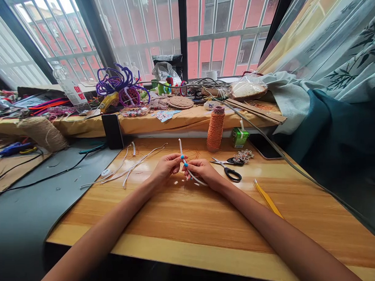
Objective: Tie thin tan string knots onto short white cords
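Observation:
A white cord [196, 179] runs between my two hands, one end standing up above the fingers and the other trailing below my right hand. My left hand [167, 165] is closed, pinching the cord between thumb and finger. Close beside it, my right hand [203, 171] also pinches the cord, its thumb just below the left one. Several loose white cords [136, 165] lie on the table to the left. Right of my hands are black-handled scissors [233, 173] and a beaded, flower-like ornament [244, 155]. Small white scraps lie under my hands.
An orange thread spool [216, 129] stands behind my hands, near a green carton [239, 137] and a phone [265, 146]. Yellow tweezers [268, 199] lie at right. A grey cable [293, 165] crosses the right side. Another phone [112, 131] leans against the cluttered sill.

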`<state>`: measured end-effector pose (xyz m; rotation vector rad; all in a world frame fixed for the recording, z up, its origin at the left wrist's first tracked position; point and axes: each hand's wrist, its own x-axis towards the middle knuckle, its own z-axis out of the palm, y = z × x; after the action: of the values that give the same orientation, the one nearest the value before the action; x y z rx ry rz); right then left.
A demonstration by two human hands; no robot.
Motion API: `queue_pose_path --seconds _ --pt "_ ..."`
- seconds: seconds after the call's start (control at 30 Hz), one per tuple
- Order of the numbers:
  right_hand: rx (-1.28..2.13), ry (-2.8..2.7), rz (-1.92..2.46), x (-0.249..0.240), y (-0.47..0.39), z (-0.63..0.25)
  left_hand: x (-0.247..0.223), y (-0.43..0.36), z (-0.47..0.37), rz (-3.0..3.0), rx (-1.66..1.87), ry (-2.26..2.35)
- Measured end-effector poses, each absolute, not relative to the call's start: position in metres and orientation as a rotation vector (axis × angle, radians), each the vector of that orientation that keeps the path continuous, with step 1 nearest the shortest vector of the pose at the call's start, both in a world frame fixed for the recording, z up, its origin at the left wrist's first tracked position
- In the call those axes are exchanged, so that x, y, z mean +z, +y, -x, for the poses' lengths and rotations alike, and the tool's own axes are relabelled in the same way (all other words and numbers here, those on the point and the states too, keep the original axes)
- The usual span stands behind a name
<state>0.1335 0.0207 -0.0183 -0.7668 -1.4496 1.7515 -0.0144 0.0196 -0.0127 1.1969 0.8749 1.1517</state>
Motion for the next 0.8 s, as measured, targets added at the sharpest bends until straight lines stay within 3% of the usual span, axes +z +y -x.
queue_pose_path --seconds 0.33,0.67,0.8 --pt "1.852 -1.528 0.608 -0.023 0.023 -0.138 -0.016 0.018 0.014 -1.248 1.145 0.877" --pt "1.350 -1.576 0.803 -0.025 0.018 -0.131 -0.008 0.016 0.010 -1.399 1.174 1.036" --pt "1.356 -1.576 0.827 -0.023 0.014 -0.132 -0.011 0.016 0.007 -1.539 1.123 1.140"
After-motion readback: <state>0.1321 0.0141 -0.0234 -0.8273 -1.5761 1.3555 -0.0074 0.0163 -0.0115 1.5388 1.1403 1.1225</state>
